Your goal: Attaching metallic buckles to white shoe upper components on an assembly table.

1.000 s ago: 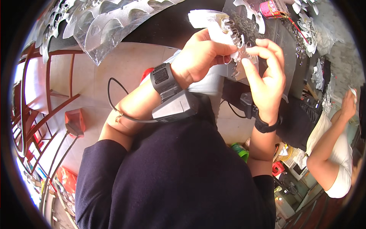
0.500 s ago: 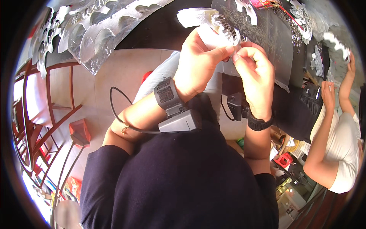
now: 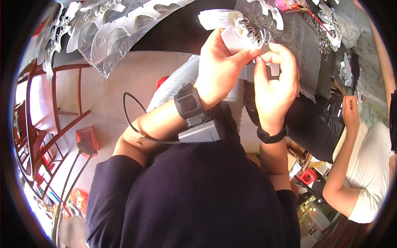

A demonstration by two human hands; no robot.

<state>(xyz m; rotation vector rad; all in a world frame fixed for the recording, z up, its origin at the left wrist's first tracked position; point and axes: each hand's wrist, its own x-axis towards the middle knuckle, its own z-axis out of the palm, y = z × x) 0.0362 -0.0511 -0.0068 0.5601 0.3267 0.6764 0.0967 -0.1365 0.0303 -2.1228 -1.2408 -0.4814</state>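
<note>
My left hand [image 3: 219,72] is closed on a bundle of soft white cut sheet pieces [image 3: 233,40], with the thumb pressed along its lower right edge. A row of thin, clear or silvery rings [image 3: 254,34] stands along the bundle's right side. Just right of the left thumb, my right hand [image 3: 276,84] pinches thumb and forefinger together beside the last rings. What lies between those fingertips is too small to make out. Both hands are raised over the near edge of a dark table [image 3: 165,35].
White scalloped sheets in clear plastic [image 3: 109,43] spread over the table's left. A red container [image 3: 289,5] and silvery chains [image 3: 322,41] lie at the far right. A co-worker's arm [image 3: 345,144] is on the right. Wooden chair frames [image 3: 53,95] and a red dustpan [image 3: 87,140] stand left.
Both hands and the white bundle have shifted slightly right in view. My right fingers have straightened somewhat and turned more upright. The co-worker's raised hand and its white piece have left their former place.
</note>
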